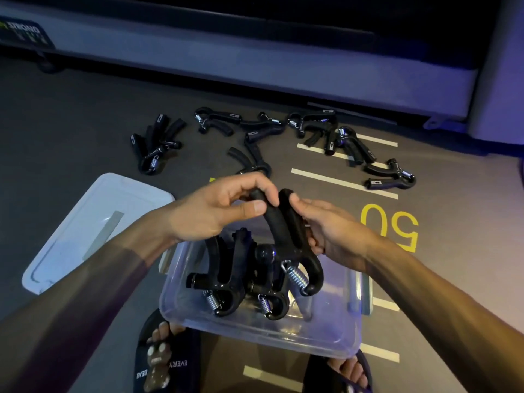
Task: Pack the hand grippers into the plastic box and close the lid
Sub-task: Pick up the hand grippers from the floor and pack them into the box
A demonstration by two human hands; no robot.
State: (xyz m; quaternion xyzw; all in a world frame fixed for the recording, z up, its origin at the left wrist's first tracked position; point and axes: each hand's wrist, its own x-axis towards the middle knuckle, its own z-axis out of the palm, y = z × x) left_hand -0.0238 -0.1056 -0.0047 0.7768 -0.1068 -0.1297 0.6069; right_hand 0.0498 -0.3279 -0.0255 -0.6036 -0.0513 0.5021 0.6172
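A clear plastic box (334,333) stands on the floor between my feet, with black hand grippers (226,276) standing inside it, springs down. Above the box both hands hold one black hand gripper (286,236) with its handles up and its steel spring low. My left hand (218,208) pinches the tip of the left handle. My right hand (331,225) wraps the right handle from the side. Several more hand grippers (255,129) lie scattered on the floor beyond. The clear lid (85,231) lies flat on the floor to the left of the box.
The floor is dark grey with pale tape stripes (344,182) and a yellow "50" (391,225) to the right. The base of a treadmill (255,69) runs across the back. My feet in dark sandals (164,361) sit just under the box.
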